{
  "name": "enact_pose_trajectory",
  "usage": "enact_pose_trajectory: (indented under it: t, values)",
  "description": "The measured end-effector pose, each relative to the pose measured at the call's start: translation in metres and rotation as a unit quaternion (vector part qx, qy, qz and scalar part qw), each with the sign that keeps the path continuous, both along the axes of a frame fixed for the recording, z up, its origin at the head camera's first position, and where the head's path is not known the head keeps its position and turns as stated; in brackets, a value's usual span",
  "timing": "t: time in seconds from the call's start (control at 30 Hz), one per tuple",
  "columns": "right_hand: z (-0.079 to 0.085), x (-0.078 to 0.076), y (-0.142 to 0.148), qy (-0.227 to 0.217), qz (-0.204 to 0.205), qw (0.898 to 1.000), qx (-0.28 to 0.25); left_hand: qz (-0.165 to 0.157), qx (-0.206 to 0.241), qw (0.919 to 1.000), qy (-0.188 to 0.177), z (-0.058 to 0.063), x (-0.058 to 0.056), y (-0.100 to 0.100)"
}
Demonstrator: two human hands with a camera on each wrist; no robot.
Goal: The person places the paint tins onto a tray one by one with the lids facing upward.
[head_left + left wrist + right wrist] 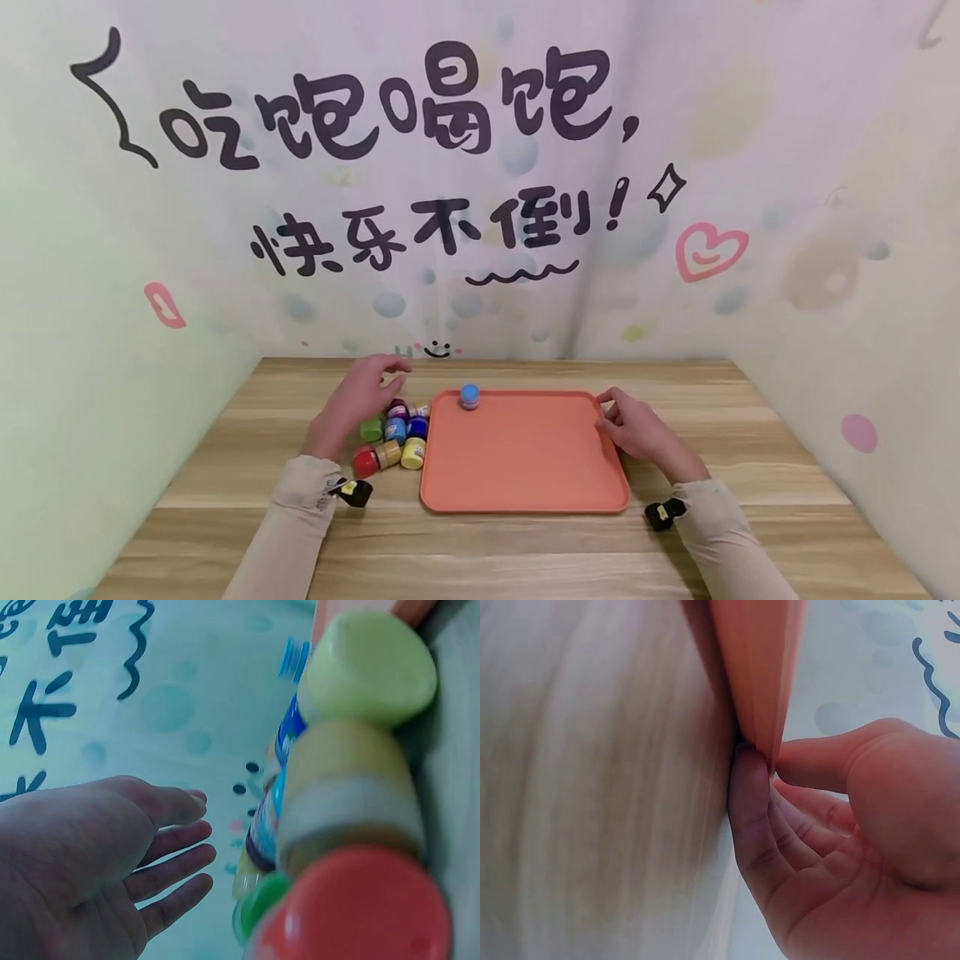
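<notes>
An orange tray lies on the table, with one small blue-lidded paint jar upright near its far left corner. My right hand pinches the tray's right rim between thumb and fingers, as the right wrist view also shows. To the tray's left sits a cluster of small paint jars, among them a red jar, a yellow jar, a tan jar and a green jar. My left hand hovers above the far left of this cluster, fingers loosely extended and holding nothing.
The wooden table reaches back to a printed curtain wall. Similar pale walls stand on both sides. A black camera strap is on the left wrist, and another camera is on the right.
</notes>
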State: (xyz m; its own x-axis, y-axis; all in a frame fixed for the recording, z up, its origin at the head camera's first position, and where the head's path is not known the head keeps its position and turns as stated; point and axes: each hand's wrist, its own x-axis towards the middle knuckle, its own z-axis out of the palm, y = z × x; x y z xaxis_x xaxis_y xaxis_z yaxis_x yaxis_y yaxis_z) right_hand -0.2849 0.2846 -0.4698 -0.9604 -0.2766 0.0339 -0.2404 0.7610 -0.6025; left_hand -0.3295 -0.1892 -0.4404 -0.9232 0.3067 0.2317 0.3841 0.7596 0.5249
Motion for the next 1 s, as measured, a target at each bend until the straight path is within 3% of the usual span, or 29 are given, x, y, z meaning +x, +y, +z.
enact_pose_trajectory:
  t: [0.23,0.6,0.8,1.0]
  values:
    - [0.001,0.001,0.0,0.001,-0.002,1.0,0.002,0.03,-0.003,0.9991,-0.03,-0.001,0.004,-0.016]
    - [0.0,-0.002,0.0,0.002,0.004,1.0,0.0,0.031,-0.017,0.9936,-0.107,0.002,0.005,-0.023]
    - [0.001,-0.005,0.0,0.004,0.004,1.0,0.006,0.037,-0.023,0.9937,-0.103,0.001,0.004,-0.024]
    - [0.0,-0.006,0.0,0.003,0.005,1.0,0.007,0.017,-0.035,0.9945,-0.097,-0.001,0.004,-0.029]
